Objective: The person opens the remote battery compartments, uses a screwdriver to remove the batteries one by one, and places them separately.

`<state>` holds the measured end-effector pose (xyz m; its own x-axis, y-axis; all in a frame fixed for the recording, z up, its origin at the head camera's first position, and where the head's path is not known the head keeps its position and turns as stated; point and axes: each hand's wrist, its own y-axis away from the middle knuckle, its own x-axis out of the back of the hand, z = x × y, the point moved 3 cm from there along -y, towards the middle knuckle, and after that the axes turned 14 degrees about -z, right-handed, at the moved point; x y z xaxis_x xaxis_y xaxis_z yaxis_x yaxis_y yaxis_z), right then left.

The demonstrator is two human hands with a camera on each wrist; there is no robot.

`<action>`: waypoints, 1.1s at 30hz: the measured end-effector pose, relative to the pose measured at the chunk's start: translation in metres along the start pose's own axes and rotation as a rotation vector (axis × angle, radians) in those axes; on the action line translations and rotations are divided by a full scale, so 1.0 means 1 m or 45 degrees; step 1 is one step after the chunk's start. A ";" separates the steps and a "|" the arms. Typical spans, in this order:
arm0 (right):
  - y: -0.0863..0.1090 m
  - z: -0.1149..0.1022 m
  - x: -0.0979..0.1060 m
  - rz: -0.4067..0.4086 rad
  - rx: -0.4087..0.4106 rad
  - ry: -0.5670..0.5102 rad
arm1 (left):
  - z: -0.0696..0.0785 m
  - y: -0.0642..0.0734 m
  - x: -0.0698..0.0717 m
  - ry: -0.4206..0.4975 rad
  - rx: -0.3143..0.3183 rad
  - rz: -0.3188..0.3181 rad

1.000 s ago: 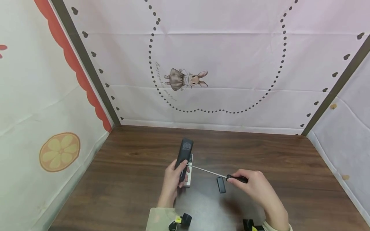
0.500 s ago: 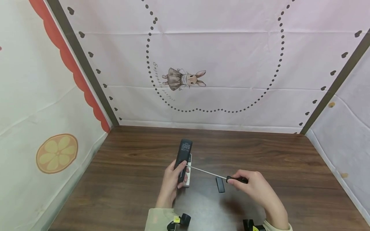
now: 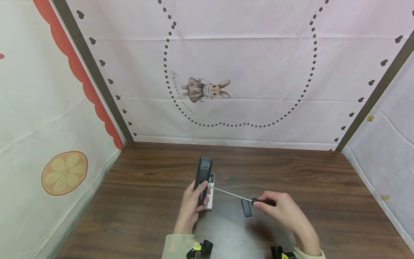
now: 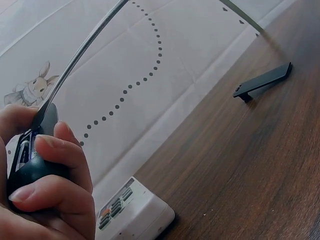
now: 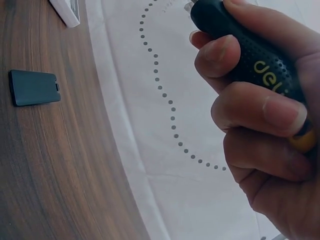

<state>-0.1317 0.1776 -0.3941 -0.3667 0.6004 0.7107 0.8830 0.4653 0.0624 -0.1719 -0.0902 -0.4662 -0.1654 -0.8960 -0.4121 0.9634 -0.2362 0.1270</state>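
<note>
My left hand [image 3: 189, 205] grips a black remote control [image 3: 203, 171], its printed back turned up. The left wrist view shows its battery compartment uncovered, with a battery [image 4: 23, 154] inside. My right hand [image 3: 286, 210] holds a screwdriver by its dark handle [image 5: 245, 52], fingers curled round it. The long metal shaft [image 3: 229, 193] reaches left to the compartment, its tip beside my left thumb. On the table between the hands lies a black battery cover [image 3: 246, 208]. A white remote control [image 3: 210, 201] lies behind my left hand, partly hidden by it and the black remote.
The brown wooden table [image 3: 155, 172] ends at a white patterned back curtain [image 3: 258, 79]. Further white cloth walls stand at the left [image 3: 26, 108] and right [image 3: 388, 144]. Each wrist carries a black camera, such as the left one [image 3: 207, 247].
The black remote and the screwdriver have shifted slightly left, and the remote stands a little more upright in the head view. Both hands keep their holds.
</note>
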 end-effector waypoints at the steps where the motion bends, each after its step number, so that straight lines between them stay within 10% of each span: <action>1: 0.000 0.000 0.000 -0.003 0.004 0.001 | 0.000 0.000 0.000 0.003 -0.001 0.000; 13: -0.007 -0.007 -0.013 -0.133 0.047 -0.070 | -0.001 0.002 0.003 -0.063 -0.026 0.037; 33: -0.004 -0.007 -0.004 0.015 -0.060 -0.047 | 0.006 0.001 0.001 -0.104 -0.053 0.045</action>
<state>-0.1315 0.1690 -0.3924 -0.3659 0.6297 0.6853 0.8997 0.4276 0.0875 -0.1720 -0.0940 -0.4609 -0.1461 -0.9315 -0.3332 0.9766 -0.1895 0.1015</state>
